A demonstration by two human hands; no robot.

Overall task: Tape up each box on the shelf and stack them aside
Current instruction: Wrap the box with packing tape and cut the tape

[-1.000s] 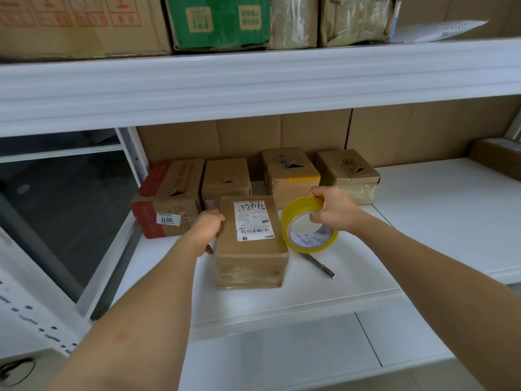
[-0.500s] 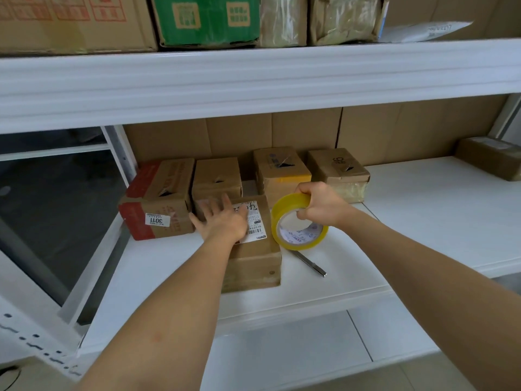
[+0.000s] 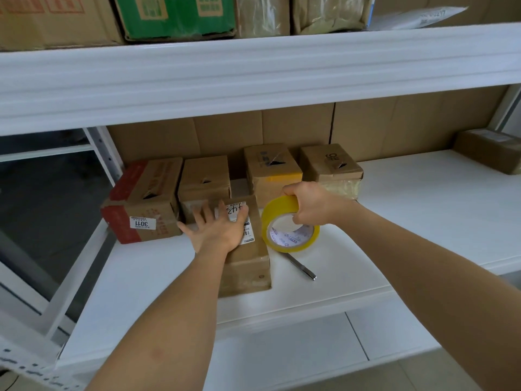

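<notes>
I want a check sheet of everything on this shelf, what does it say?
Surface: white shelf, mostly bare on the right.
Job's things: labelled box in front; four boxes in a row behind it; yellow tape roll.
Clutter: metal pen-like tool lying by the roll; another box far right.
Hands: left hand flat on the labelled box; right hand grips the tape roll.
Cables: nothing seen.
Surroundings: upper shelf with cartons.

- Small brown cardboard boxes on the white middle shelf point(image 3: 423, 210): six — four in a back row point(image 3: 142, 201), one in front point(image 3: 245, 261), one far right point(image 3: 490, 153).
- Roll of yellow packing tape point(image 3: 282, 218): one.
- Slim metal cutter point(image 3: 303, 268): one.
- Boxes on the upper shelf: four visible.
</notes>
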